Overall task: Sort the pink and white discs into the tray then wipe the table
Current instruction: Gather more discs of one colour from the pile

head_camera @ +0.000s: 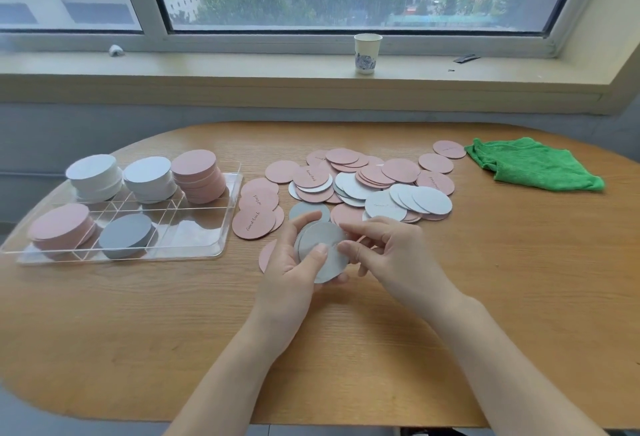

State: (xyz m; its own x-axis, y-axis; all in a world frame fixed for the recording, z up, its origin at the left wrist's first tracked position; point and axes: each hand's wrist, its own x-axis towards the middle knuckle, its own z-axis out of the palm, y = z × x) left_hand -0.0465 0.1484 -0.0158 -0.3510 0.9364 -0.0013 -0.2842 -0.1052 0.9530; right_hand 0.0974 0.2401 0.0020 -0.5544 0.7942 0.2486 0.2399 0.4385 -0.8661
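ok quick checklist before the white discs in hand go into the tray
1. Grip: left hand holds a small stack of white discs, thumb on top; ok.
2. Right hand: fingertips pinch the stack's edge; whether it is squaring or adding a disc, cannot tell.
3. Stack all white: only white faces show; lower discs hidden, cannot tell.
4. Target: clear tray has two white stacks at the back and a greyish stack in front; front right compartment looks free; ok.
5. Loose pile: many pink and white discs unsorted; not ok.
6. Green cloth lies on the table's right, untouched; ok.
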